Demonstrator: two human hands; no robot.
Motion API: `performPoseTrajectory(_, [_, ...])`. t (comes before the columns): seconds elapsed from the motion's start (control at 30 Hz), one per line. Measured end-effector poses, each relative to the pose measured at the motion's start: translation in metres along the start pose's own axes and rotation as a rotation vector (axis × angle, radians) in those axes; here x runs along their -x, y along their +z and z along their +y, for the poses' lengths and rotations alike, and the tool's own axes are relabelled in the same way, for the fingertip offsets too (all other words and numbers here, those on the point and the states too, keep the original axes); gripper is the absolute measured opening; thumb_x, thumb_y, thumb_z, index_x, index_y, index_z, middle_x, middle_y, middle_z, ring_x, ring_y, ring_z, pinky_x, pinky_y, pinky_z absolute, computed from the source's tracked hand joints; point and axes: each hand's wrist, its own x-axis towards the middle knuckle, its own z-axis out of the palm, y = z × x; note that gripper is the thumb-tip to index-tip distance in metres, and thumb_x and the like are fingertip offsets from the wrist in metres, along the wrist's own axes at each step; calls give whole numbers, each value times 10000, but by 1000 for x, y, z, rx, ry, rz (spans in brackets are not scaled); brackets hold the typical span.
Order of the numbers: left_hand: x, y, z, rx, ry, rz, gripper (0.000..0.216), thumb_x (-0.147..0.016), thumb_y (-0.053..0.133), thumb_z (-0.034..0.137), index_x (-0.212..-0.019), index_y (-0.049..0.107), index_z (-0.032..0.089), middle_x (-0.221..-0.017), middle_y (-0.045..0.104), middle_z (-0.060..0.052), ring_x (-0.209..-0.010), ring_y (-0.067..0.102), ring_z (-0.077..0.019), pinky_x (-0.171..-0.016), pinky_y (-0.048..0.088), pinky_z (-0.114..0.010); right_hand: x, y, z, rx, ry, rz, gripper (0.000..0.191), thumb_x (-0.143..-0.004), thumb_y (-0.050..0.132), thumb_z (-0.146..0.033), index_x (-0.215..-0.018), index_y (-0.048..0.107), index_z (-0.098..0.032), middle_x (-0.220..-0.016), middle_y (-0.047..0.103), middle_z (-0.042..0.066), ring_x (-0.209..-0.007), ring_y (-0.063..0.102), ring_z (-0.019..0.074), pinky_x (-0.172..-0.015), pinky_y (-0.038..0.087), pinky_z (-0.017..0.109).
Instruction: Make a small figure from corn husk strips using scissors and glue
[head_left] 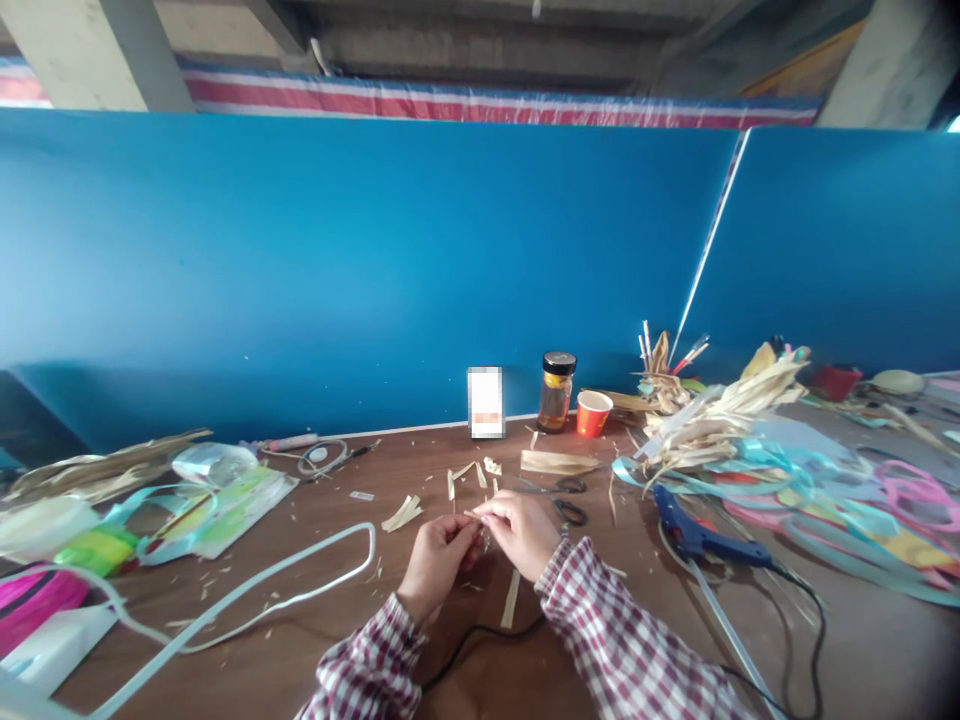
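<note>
My left hand (435, 562) and my right hand (523, 532) meet over the middle of the table, both closed in a pinch. Between their fingertips is a small pale strip of dried husk (472, 515), mostly covered by the fingers. Scissors with black handles (571, 512) lie just beyond my right hand, partly hidden by it. Cut husk pieces (403, 513) lie to the far left of my hands. Another narrow husk strip (511, 600) lies flat below my right wrist, and a wider husk piece (559, 462) lies farther back.
A lidded jar (555, 395) and a red paper cup (594, 413) stand near the blue partition (420, 260). On the right are a blue glue gun (705, 540), its cord, a husk bundle (739, 410) and ribbons. A white looped frame (247, 577) and plastic packets (247, 510) occupy the left.
</note>
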Motion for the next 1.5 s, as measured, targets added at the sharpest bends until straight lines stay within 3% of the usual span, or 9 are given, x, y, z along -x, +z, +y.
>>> performPoseTrajectory(0.3, [5, 5, 10, 85, -33, 31, 271, -619, 700, 365, -682, 646, 108, -547, 591, -1, -442, 456, -63, -435, 358, -183, -6, -15, 12, 314, 145, 66, 229, -866, 460, -193, -908, 679, -245, -919, 656, 27, -741, 624, 134, -687, 439, 219])
performPoseTrajectory(0.4, [8, 3, 15, 137, -27, 53, 280, -618, 714, 371, -715, 645, 117, -606, 619, -11, -482, 492, -65, -469, 394, -180, -10, -30, 26, 323, 197, 167, 270, -867, 415, -134, -940, 671, -176, -1015, 639, 91, -895, 610, 186, -787, 442, 270])
performPoseTrajectory(0.47, [7, 2, 15, 193, -49, 83, 298, -610, 723, 380, -721, 640, 115, -615, 614, -11, -485, 494, -61, -461, 390, -173, -11, -34, 28, 295, 168, 201, 284, -887, 396, -173, -1060, 620, -158, -1057, 626, 106, -966, 584, 194, -832, 443, 289])
performPoseTrajectory(0.6, [6, 2, 13, 260, -74, 95, 319, -611, 729, 384, -729, 637, 102, -603, 594, -7, -468, 473, -48, -443, 371, -164, -6, -22, 13, 33, -14, 152, 340, -880, 444, -252, -1203, 513, -171, -1000, 649, 83, -857, 614, 167, -767, 485, 290])
performPoseTrajectory(0.87, [8, 8, 11, 161, -57, 0, 317, -623, 713, 400, -732, 657, 108, -613, 593, -2, -469, 467, -57, -430, 353, -169, 0, -15, -12, -42, 31, -11, 210, -890, 445, -244, -908, 651, -212, -774, 696, -3, -694, 631, 124, -610, 425, 199])
performPoseTrajectory(1.03, [8, 8, 10, 133, -93, -16, 342, -620, 707, 418, -754, 669, 107, -587, 596, -7, -459, 466, -65, -426, 345, -175, -1, -15, -6, -9, 52, 46, 223, -896, 436, -261, -896, 652, -207, -763, 689, 5, -676, 623, 131, -595, 420, 210])
performPoseTrajectory(1.2, [7, 7, 9, 137, -47, 11, 293, -634, 691, 404, -671, 638, 118, -565, 583, 0, -454, 452, -65, -442, 346, -182, 0, -7, -1, -151, 93, 17, 229, -864, 481, -259, -1028, 612, -169, -935, 692, 61, -801, 648, 158, -682, 474, 233])
performPoseTrajectory(1.37, [5, 6, 7, 61, 9, 18, 265, -651, 667, 385, -622, 615, 127, -481, 524, 29, -398, 396, -56, -404, 295, -181, 0, -6, -7, -22, 94, -28, 202, -861, 478, -249, -745, 630, -184, -661, 664, -4, -615, 608, 123, -559, 405, 197])
performPoseTrajectory(1.5, [5, 5, 7, 13, 23, 14, 263, -664, 656, 387, -627, 598, 132, -499, 538, 23, -396, 399, -54, -400, 289, -178, -1, -8, -7, 123, 101, 5, 211, -868, 472, -257, -752, 640, -202, -672, 671, -8, -619, 604, 120, -552, 369, 197])
